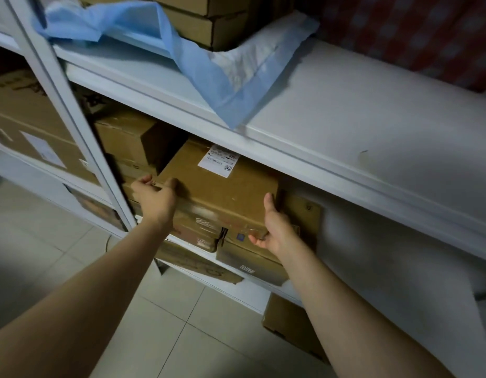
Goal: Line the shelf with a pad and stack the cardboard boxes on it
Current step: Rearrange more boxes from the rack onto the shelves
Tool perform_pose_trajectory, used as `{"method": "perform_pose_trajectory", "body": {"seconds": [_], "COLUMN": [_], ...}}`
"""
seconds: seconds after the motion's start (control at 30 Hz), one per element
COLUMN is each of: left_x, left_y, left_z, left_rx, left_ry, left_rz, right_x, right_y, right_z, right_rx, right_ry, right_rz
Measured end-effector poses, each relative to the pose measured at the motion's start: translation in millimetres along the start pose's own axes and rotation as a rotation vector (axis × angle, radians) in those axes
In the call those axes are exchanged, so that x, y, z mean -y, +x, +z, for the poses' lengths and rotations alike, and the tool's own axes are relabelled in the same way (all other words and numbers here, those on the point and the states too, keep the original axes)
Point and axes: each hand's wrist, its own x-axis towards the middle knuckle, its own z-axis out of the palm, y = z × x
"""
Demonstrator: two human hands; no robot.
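Observation:
A brown cardboard box [222, 184] with a white shipping label lies on top of other boxes on the lower shelf. My left hand [154, 197] grips its near left corner, fingers curled over the top edge. My right hand [277, 227] holds its right side, thumb up along the corner and fingers under the front. On the white upper shelf [345, 126] a blue and white pad [236, 66] lies crumpled, one corner hanging over the shelf's front edge. Stacked cardboard boxes [203, 23] sit on the pad at the back.
More cardboard boxes fill the lower shelf [127, 137] and the level beneath [250, 266]. A white upright post [72, 118] stands left of my left hand, with another boxed bay beyond it. Another box [288, 320] sits on the tiled floor [168, 323] below.

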Motion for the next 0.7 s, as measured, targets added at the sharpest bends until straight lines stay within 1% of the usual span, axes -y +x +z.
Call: {"method": "perform_pose_trajectory", "body": {"seconds": [0.13, 0.23, 0.37, 0.43, 0.47, 0.53, 0.6, 0.63, 0.7], "left_x": [-2.5, 0.2, 1.9, -0.1, -1.2, -2.6, -3.7, -5.5, -11.0], "left_y": [1.4, 1.7, -3.1, -10.8, -14.5, -25.3, -38.4, -46.7, -63.8], "left_z": [-1.4, -4.7, -10.2, -12.8, -13.2, -14.2, -12.6, -11.3, -8.5], "left_rx": [0.029, 0.087, 0.151, 0.133, 0.087, -0.030, -0.120, -0.121, -0.047], "left_ry": [0.012, 0.038, 0.059, 0.087, 0.097, 0.115, 0.143, 0.146, 0.135], "left_rz": [-0.009, 0.008, 0.012, 0.022, 0.030, 0.046, 0.086, 0.116, 0.200], "right_x": [0.8, -1.0, -11.6, -15.8, -16.2, -19.5, -24.0, -26.4, -30.4], "right_y": [-4.3, -10.1, -19.1, -25.9, -29.5, -41.6, -53.7, -60.2, -71.4], "right_z": [9.3, 12.9, 13.0, 9.7, 8.1, 2.9, -3.3, -8.7, -21.3], "right_rx": [0.025, 0.069, 0.077, 0.063, 0.057, 0.013, -0.073, -0.130, -0.221], "right_ry": [0.015, 0.050, 0.113, 0.120, 0.107, 0.043, -0.095, -0.141, -0.147], "right_rz": [-0.031, -0.057, -0.068, -0.096, -0.107, -0.131, -0.147, -0.156, -0.206]}}
